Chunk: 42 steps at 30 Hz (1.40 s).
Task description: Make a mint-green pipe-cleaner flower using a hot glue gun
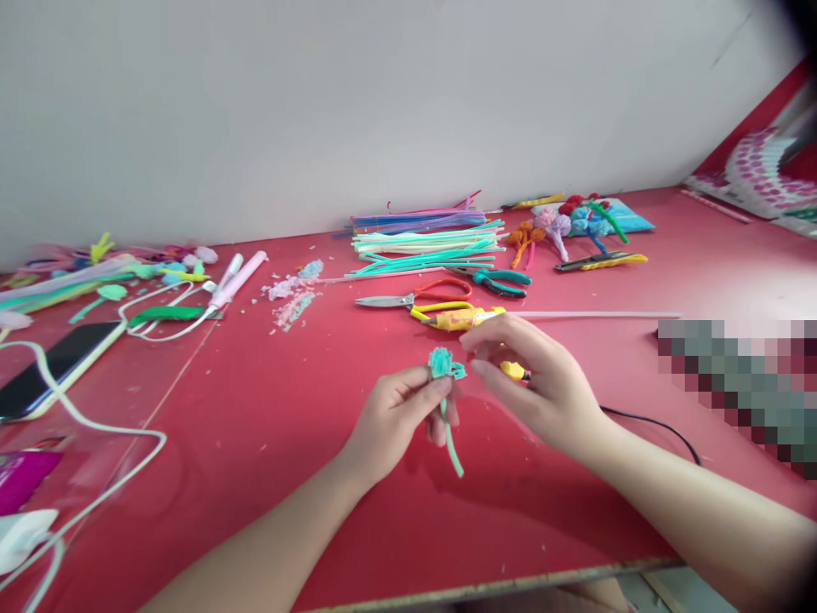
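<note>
My left hand [399,417] pinches a small teal pipe-cleaner flower [440,362] just below its head, between thumb and fingers. Its pale green stem [454,451] hangs down under the hand. Close to the right of the flower is my right hand [542,375], thumb and forefinger apart, with nothing visible between them. Partly hidden behind that hand lies a yellow glue gun [456,319], its dark tip pointing left. Scissors [389,301] with red and yellow handles rest just beyond it.
Bundles of pipe cleaners [427,243], teal-handled pliers [504,281], a cutter knife [600,261] and finished flowers [555,226] lie toward the wall. Fluff scraps [294,294], a pink two-armed tool [236,281], a phone [64,366] and white cable [121,430] are left. A black cord [664,423] runs right.
</note>
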Tool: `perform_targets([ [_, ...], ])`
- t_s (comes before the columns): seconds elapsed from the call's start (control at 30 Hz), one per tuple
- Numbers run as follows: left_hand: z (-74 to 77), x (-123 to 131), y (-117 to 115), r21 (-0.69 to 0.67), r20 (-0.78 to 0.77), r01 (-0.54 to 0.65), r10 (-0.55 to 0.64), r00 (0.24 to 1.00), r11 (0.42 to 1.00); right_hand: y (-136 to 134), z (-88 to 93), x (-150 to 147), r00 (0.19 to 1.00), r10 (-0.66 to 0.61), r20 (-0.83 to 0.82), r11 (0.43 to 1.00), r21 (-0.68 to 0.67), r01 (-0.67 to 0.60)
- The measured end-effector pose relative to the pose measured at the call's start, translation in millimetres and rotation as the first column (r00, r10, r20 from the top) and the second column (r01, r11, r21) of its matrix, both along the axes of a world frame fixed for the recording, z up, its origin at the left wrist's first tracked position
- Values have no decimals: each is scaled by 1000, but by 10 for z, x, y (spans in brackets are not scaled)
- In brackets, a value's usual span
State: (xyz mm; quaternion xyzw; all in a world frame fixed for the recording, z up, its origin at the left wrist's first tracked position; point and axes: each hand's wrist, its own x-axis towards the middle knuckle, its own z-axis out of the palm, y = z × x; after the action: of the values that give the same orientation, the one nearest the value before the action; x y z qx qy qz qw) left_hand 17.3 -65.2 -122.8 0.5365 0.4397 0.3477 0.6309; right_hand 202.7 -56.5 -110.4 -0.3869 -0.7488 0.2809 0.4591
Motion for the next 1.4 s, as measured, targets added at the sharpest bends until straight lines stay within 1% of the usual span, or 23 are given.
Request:
perform_targets([
  [0.03,-10,-5,8,-40,29,18,-17,999,999,20,-3,-9,999,27,-41,994,-109,-31],
  [0.1,-29,-11,22,-97,69,49,-43,997,994,50,-13,-31,985,90,-147,949,-288,-130],
  [0.17,-43,-11,31,-129,96,62,-50,994,990,65,-23,-54,961,125,-246,901,-378,-214],
  [0.27,-53,-5,40,-149,132,40,-20,991,988,60,-32,-82,943,114,-314,884,-401,-241],
  [0.4,-58,-2,48,-148,149,-2,25,989,989,52,-39,-80,957,106,-269,906,-371,-204],
  [0.47,-60,-3,49,-154,154,-30,54,987,988,71,-44,-45,984,67,-165,941,-318,-117],
  [0.53,-59,-7,54,-170,168,-61,90,982,984,117,-52,19,996,-59,66,976,-205,71],
  [0.57,-58,-9,57,-178,177,-76,108,978,981,150,-58,58,963,-159,217,975,-118,188],
  [0.6,-56,-11,62,-186,184,-91,126,975,978,189,-65,99,891,-252,378,959,-27,282],
  [0.63,-54,-13,67,-190,189,-106,142,972,976,229,-75,138,789,-334,516,930,43,366],
  [0.67,-53,-16,71,-189,191,-119,156,969,975,269,-86,171,691,-376,617,904,81,419],
  [0.73,-53,-21,78,-175,193,-139,173,966,975,337,-111,216,557,-356,751,879,67,472],
  [0.8,-54,-25,78,-151,192,-151,178,965,977,383,-136,233,501,-339,796,866,55,498],
  [0.93,-42,-26,65,-96,190,-163,179,965,982,436,-179,246,454,-309,836,836,11,548],
  [1.0,-28,-22,59,-85,203,-170,184,962,982,469,-207,265,495,-245,834,841,-71,536],
  [1.07,-13,-17,55,-85,232,-171,186,955,982,508,-239,287,602,-216,769,848,-158,507],
  [1.13,-1,-13,54,-81,265,-163,179,948,983,540,-261,305,753,-236,615,836,-267,480],
  [1.2,4,-14,54,-75,286,-160,175,942,984,552,-253,317,903,-250,349,805,-442,394],
  [1.23,4,-18,54,-72,292,-162,176,940,984,549,-236,322,951,-251,180,789,-532,308],
  [1.27,3,-22,55,-73,298,-163,177,938,984,541,-213,328,968,-250,10,771,-602,205],
  [1.3,2,-27,56,-75,305,-162,177,936,984,529,-188,336,958,-250,-143,751,-653,99],
  [1.33,0,-33,58,-77,312,-159,175,934,984,514,-162,344,931,-262,-255,727,-686,16],
  [1.4,-3,-42,62,-83,322,-154,173,931,985,478,-120,360,875,-289,-389,664,-740,-110],
])
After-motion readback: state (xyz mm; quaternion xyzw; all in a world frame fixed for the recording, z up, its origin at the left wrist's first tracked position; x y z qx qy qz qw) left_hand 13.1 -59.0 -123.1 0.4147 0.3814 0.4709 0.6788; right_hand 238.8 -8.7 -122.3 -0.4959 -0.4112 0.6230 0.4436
